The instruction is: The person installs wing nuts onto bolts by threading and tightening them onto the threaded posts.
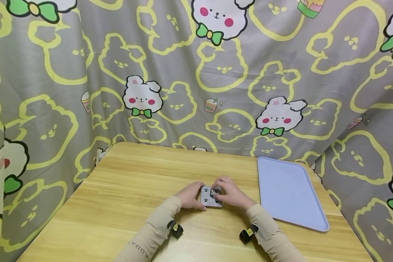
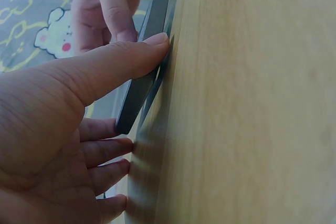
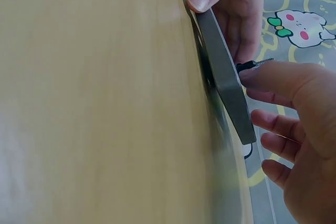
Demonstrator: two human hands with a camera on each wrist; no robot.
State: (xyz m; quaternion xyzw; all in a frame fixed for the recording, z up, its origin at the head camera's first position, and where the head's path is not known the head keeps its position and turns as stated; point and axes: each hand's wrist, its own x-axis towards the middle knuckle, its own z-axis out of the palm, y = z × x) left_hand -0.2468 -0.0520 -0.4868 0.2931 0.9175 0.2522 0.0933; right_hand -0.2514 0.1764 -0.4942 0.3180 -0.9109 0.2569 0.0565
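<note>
A grey square metal plate [image 1: 207,202] with round holes near its corners lies flat, low over the wooden table in front of me. My left hand [image 1: 190,196] grips its left side, with the thumb along the near edge and the fingers around the far side. At the middle of the plate is a small dark part with a threaded screw [image 3: 256,64] sticking out of it. My right hand [image 1: 230,194] pinches this part between thumb and index finger. The other right fingers [image 3: 281,124] spread beside the plate's edge in the right wrist view.
A pale blue tray [image 1: 289,193] lies on the right side of the wooden table [image 1: 134,182]. A grey curtain [image 1: 177,65] with cartoon bears hangs behind the table and along both sides. Black wrist cameras [image 1: 249,233] are strapped to both sleeves.
</note>
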